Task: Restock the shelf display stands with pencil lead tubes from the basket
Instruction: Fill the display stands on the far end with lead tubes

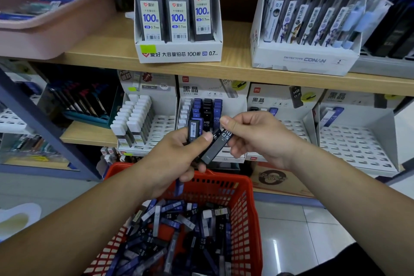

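Fingers of my left hand (174, 159) curl round a bunch of lead tubes (194, 129), my right hand (257, 139) pinches the black HB 0.5 tube (224, 138) at its edge, both over the red basket (248, 204), before the display stand (197, 90).

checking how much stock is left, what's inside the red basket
A heap of pencil lead tubes, black, blue and grey, some marked HB 0.5 or 0.7. The heap mostly hides the basket floor; the left arm covers its near left side.
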Available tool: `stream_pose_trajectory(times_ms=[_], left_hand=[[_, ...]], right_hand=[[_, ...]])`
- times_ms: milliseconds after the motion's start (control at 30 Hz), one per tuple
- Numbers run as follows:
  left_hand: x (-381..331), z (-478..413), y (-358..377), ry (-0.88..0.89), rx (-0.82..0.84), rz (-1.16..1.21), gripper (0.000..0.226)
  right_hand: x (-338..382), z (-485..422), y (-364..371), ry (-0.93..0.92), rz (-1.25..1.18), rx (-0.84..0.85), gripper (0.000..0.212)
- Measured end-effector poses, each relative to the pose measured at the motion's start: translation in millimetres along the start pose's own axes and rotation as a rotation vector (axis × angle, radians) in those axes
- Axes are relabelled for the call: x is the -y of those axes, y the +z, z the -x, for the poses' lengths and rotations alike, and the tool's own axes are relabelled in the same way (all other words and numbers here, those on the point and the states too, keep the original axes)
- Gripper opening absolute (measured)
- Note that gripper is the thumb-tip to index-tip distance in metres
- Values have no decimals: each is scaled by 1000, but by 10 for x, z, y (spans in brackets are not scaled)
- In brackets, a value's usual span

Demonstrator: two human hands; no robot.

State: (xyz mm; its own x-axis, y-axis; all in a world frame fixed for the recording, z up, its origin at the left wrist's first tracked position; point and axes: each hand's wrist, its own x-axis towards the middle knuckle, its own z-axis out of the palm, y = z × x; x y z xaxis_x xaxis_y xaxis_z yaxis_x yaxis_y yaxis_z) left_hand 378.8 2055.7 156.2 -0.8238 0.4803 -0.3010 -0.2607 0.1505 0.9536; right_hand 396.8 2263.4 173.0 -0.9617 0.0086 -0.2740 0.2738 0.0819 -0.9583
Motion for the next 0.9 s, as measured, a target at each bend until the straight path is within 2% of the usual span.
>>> stream_pose_trajectory(times_ms=[200,300,400,533,633,900], left_hand=[[14,-2,2,-4,5,-56,21],[-1,-5,-5,-7,-6,-112,15],[25,-34,-68,-53,-42,-156,15],[50,-46,-163,-143,-90,-75,23],[30,-42,-194,-160,-86,-97,29],[51,-112,-226,-143,-84,34,16]], right_hand=[[-4,-4,34,68,-106,18,36],[14,-3,22,68,-102,60,21],[-5,-34,-16,38,-35,-17,12],[-51,-73,-52,-40,38,-164,21],[-58,-75,-46,-80,51,-163,27],[-65,-79,-28,-124,102,-163,14]])
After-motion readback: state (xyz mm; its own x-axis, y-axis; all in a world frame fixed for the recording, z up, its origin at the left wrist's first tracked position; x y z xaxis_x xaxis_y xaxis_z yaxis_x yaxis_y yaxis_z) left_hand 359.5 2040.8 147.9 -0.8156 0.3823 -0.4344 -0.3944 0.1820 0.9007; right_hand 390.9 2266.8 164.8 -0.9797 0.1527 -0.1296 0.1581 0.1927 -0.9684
